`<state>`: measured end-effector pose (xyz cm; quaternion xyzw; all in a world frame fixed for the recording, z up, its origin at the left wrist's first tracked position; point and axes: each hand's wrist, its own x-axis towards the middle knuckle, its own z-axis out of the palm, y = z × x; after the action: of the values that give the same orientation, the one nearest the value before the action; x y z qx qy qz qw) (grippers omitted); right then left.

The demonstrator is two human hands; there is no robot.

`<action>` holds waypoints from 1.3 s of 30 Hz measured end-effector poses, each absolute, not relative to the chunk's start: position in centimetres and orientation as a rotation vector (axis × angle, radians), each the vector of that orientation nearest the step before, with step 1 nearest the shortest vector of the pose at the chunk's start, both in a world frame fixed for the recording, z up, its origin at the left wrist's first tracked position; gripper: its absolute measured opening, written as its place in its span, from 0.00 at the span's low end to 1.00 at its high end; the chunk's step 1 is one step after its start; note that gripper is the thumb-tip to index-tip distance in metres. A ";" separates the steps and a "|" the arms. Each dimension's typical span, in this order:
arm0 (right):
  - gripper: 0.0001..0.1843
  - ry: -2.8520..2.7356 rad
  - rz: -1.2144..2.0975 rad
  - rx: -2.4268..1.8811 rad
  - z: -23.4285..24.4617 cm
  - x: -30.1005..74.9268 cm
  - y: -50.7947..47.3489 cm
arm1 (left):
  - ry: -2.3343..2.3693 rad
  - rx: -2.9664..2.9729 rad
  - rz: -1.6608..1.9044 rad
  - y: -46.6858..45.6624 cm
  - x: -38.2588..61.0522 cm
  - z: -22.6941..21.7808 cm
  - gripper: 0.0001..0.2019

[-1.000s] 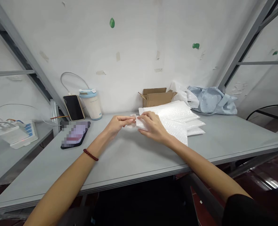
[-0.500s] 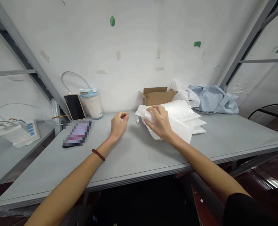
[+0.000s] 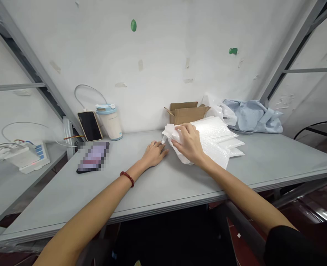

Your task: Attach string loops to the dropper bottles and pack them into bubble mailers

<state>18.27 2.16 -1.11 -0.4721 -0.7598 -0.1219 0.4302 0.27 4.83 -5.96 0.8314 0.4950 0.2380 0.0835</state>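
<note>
My right hand (image 3: 190,145) grips the near, opened end of a white bubble mailer (image 3: 214,149), its thumb and fingers pressing into the crumpled edge. More white bubble mailers (image 3: 212,127) lie fanned out beneath and behind it. My left hand (image 3: 154,153), with a dark red bead bracelet (image 3: 127,178) on the wrist, rests low on the table just left of the mailer. Its thumb and fingers are apart, and the fingertips reach a small white object (image 3: 164,139) by the mailer's mouth. That object is partly covered, and its kind is unclear.
Behind the mailers stand an open cardboard box (image 3: 188,115), a white plastic bag (image 3: 221,111) and a light blue cloth bundle (image 3: 254,116). On the left are a lidded cup (image 3: 110,123), an upright phone (image 3: 90,126), a flat blurred phone (image 3: 94,157) and a power strip (image 3: 34,162).
My left hand has moved right, from above the table down to the small white object, and its fingers have spread. My right hand stays on the mailer.
</note>
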 end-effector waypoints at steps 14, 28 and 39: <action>0.21 -2.011 -0.256 -1.207 -1.1 18.5 2.4 | 1.480 1.834 1.349 4.1 -3.1 -1.1 0.12; 0.26 -2.143 -0.179 -1.152 -0.8 18.3 1.8 | 1.274 1.815 1.240 2.8 -3.3 1.3 0.11; 0.25 -2.297 -0.075 -0.914 -1.3 17.3 0.7 | 1.066 1.723 1.034 2.3 -2.1 0.4 0.11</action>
<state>17.28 0.71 -1.27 -0.3493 -0.8773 -0.0288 0.3279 -2.14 2.27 0.41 0.6875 0.4253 0.4125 0.4199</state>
